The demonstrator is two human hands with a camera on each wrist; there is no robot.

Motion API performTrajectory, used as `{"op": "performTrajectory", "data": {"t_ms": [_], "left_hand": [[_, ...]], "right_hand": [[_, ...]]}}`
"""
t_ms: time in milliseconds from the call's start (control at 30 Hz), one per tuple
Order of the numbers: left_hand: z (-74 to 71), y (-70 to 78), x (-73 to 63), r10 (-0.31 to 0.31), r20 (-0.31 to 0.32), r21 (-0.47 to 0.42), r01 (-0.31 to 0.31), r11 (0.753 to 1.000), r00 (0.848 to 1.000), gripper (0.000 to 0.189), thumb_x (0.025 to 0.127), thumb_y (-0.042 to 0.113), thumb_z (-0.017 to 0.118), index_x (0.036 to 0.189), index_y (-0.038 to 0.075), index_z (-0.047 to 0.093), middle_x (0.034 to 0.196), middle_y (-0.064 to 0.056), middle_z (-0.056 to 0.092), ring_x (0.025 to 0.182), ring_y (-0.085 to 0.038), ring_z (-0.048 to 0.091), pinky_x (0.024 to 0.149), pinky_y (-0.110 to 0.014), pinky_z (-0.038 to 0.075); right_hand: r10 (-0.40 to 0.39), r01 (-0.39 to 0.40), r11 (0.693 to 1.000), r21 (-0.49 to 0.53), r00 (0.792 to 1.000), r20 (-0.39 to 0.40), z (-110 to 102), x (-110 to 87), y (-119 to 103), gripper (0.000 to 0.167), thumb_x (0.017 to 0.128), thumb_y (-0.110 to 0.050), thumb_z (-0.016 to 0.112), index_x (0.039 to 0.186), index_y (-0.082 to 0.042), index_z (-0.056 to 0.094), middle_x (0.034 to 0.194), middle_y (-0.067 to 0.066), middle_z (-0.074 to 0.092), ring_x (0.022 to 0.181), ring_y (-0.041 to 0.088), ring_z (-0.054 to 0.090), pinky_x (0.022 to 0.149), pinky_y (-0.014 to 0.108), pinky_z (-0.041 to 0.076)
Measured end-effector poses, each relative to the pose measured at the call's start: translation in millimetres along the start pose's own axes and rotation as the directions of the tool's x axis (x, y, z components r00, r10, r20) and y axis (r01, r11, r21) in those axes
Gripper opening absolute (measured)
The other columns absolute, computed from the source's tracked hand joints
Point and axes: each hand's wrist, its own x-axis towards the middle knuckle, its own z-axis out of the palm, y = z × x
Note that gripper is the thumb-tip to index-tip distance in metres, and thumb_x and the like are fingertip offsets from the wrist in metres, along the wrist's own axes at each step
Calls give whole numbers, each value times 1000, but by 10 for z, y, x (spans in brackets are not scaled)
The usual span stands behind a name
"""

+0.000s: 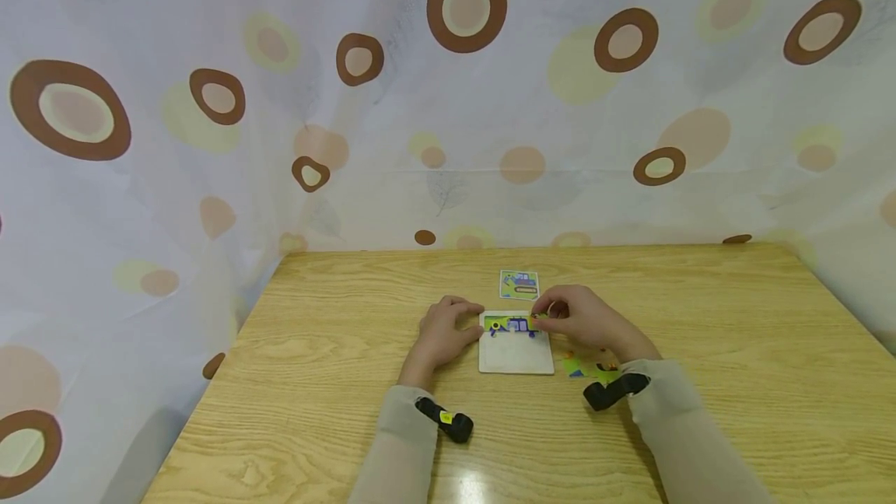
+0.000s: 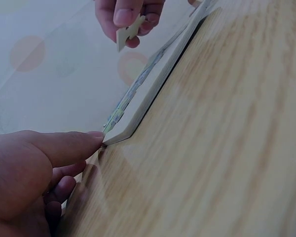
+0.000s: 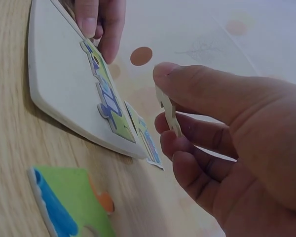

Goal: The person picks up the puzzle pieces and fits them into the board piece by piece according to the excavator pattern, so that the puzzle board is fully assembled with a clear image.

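Note:
A pale puzzle tray lies on the table with a strip of joined puzzle pieces, showing a blue and yellow vehicle on green, along its far side. At the tray's left edge, my left hand touches the frame with thumb and forefinger fairly straight. My right hand pinches a puzzle piece between thumb and fingers, above the tray's far right corner. In the left wrist view that piece is tilted and apart from the tray; its pale back and notched edge show.
Beyond the tray lies a picture card with a similar vehicle. Several loose puzzle pieces lie right of the tray, partly below the right wrist; one green and blue piece shows closely. A patterned cloth hangs behind the table.

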Motion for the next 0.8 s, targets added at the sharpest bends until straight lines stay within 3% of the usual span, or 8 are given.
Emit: {"op": "performTrajectory", "data": {"t_ms": [233,500,800], "left_hand": [[0,-5,-7,6,-5,8,-6,1000,1000,34,94,27,69,128,22,68,134,-4,53,126,-31,44,101,-54,30],[6,-8,-8,17,-6,11,-17,1000,1000,34,94,26,69,128,21,68,132,-4,53,124,-30,44,99,-54,30],[7,7,-6,7,-7,8,-7,1000,1000,33,94,27,69,127,22,68,133,-4,53,124,-30,44,100,-54,30]], "right_hand": [[1,-2,998,56,1000,27,51,15,-41,16,92,-27,73,103,-16,72,94,-2,66,72,21,61,62,33,50],[17,-19,999,51,999,32,83,24,-61,14,92,-28,72,100,-16,72,85,2,66,64,21,56,54,31,46],[-19,16,997,76,999,41,116,43,-77,15,93,-25,71,100,-12,74,88,1,68,69,19,59,59,30,49]]}}
